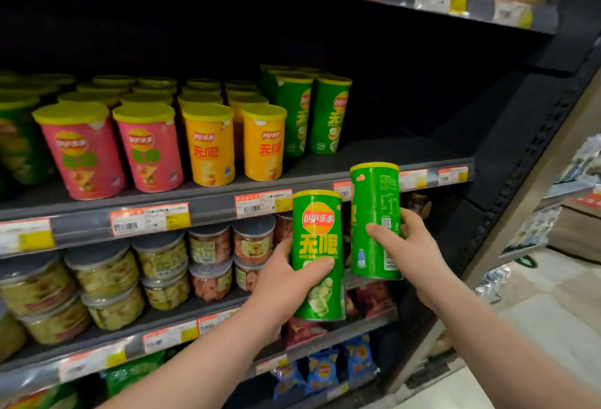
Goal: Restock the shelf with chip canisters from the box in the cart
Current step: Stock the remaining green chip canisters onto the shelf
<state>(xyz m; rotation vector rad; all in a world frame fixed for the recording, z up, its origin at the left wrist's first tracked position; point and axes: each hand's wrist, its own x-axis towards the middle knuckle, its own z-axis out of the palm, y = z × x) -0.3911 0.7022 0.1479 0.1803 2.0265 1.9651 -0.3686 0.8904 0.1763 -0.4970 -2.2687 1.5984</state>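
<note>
Two green chip canisters are held upright before the front edge of the dark shelf [390,151], long axes near vertical and lids uppermost. The logo canister [318,255] is turned with its brand face toward the camera and is held just below that edge; the label canister [375,220], beside it and a little apart, shows its printed back, and its lid rises just above the edge. The left hand [286,281] is wrapped round the logo canister's lower half, thumb laid across the front. The right hand [409,246] is clasped round the label canister, thumb pressed on its face. On the shelf, shelved green canisters [312,115] are stood at mid-length, with orange canisters [211,145] and pink canisters [81,151] leftward. Price labels [263,203] are fixed along its edge, clear jars [104,268] are stacked beneath it, and pale floor tiles [536,304] are seen to its right.
</note>
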